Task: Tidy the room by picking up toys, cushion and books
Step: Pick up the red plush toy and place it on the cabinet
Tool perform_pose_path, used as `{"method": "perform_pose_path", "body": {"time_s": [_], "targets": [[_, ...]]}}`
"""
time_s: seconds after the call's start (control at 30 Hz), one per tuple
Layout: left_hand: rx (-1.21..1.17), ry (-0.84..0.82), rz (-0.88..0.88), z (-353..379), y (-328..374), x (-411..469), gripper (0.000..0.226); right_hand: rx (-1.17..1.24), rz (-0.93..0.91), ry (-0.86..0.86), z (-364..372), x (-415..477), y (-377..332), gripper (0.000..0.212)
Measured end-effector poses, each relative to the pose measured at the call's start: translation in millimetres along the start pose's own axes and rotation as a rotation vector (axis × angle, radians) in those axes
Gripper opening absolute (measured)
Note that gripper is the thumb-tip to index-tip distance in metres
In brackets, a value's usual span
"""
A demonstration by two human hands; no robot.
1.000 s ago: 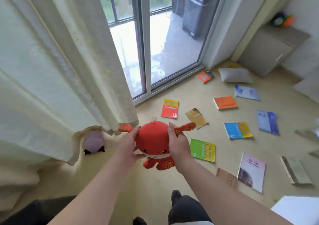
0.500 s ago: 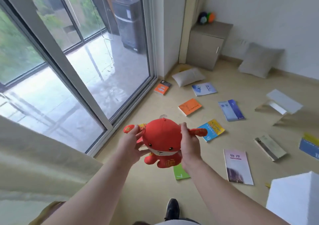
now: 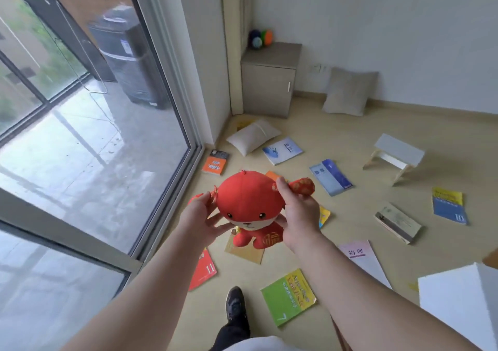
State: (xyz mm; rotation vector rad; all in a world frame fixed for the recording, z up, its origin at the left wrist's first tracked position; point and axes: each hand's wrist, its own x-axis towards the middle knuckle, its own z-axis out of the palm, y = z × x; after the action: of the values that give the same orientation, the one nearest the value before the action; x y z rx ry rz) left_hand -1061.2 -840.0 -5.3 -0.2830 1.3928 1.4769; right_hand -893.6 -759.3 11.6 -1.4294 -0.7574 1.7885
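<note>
Holds a red plush toy [image 3: 248, 202] in the air, face toward the camera, between left grip [image 3: 199, 220] and right grip [image 3: 299, 216], curled round either side of its head. Stands on a pale floor [image 3: 350, 140] strewn with books, among them a green book [image 3: 288, 296] and a red book [image 3: 203, 270]. Faces a white cushion [image 3: 253, 136] near a grey cabinet [image 3: 266, 89], and a grey cushion [image 3: 349, 92] leaning on the wall.

One head-worn wide-angle view, forward and down (left hand [image 3: 200, 220], right hand [image 3: 299, 216] close below)
</note>
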Motion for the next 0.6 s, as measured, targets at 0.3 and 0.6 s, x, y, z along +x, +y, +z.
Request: {"method": "perform_pose_path", "body": {"time_s": [0.3, 0.6], "targets": [[0.082, -0.134, -0.02, 62, 104, 76, 0.019, 0.31, 0.038, 0.145, 75, 75, -55, 0.044], [0.12, -0.22, -0.025, 121, 148, 119, 0.017, 0.224, -0.128, 0.193, 101, 131, -96, 0.02]]}}
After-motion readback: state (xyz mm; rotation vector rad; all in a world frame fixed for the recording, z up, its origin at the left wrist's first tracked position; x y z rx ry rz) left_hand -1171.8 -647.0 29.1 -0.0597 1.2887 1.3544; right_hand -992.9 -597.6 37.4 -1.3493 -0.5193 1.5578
